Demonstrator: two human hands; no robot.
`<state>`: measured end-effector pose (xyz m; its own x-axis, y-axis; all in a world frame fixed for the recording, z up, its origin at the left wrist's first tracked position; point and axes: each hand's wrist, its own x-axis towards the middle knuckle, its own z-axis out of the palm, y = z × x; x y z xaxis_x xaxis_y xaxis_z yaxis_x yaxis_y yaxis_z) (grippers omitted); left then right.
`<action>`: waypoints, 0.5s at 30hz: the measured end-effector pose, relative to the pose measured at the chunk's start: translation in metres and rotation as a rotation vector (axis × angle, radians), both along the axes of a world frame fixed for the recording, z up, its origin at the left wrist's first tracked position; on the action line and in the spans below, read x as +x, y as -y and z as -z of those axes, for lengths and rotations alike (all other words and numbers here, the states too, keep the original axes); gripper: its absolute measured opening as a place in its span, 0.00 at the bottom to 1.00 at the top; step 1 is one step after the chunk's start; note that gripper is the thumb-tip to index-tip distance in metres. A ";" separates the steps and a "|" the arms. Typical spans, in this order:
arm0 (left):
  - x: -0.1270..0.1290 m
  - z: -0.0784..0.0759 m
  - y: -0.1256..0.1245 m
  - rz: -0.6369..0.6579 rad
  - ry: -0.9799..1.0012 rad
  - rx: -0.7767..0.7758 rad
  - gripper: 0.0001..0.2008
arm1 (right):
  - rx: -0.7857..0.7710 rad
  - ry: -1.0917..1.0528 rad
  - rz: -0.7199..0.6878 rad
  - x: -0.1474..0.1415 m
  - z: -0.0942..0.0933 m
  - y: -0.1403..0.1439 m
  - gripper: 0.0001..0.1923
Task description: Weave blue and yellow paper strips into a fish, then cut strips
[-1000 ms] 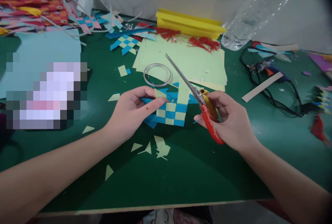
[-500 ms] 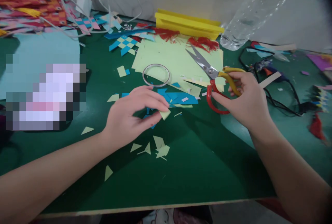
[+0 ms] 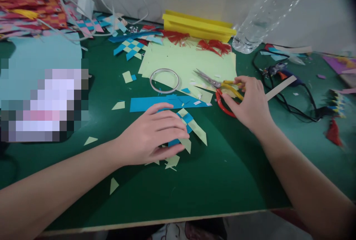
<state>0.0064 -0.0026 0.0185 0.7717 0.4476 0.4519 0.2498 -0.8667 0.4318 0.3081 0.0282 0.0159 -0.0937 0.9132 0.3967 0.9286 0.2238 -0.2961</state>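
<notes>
Head view, looking down on a green bench (image 3: 217, 180) littered with paper offcuts. Left hand (image 3: 151, 136) lies palm down on a woven blue-and-green paper piece (image 3: 189, 127), its fingers (image 3: 172, 123) spread flat and pressing it to the bench; pale green strip ends stick out past the fingertips to the right. Right hand (image 3: 250, 103) rests on a pair of scissors (image 3: 222, 88) with one red and one yellow handle loop, fingers loosely curled around the loops; the scissors lie flat, blades nearly shut and pointing left over a stack of light green paper sheets (image 3: 189, 62). A blue paper strip (image 3: 150, 103) lies just beyond the left hand. A clear tape ring (image 3: 164, 80) sits at the near left edge of the green sheets. Behind these are a yellow paper stack (image 3: 197, 27), red tassels (image 3: 214, 46) and a tilted clear plastic bottle (image 3: 264, 10). A glue gun (image 3: 283, 71) with its black cable lies well to the right.
</notes>
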 end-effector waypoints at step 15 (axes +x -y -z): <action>0.000 0.008 -0.003 -0.254 -0.126 0.081 0.15 | 0.056 0.192 -0.868 -0.042 -0.012 0.035 0.11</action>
<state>0.0061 0.0004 0.0102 0.6914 0.6002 0.4022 0.5106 -0.7998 0.3157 0.2661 -0.0072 0.0277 -0.8131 0.4687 0.3452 0.4570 0.8813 -0.1202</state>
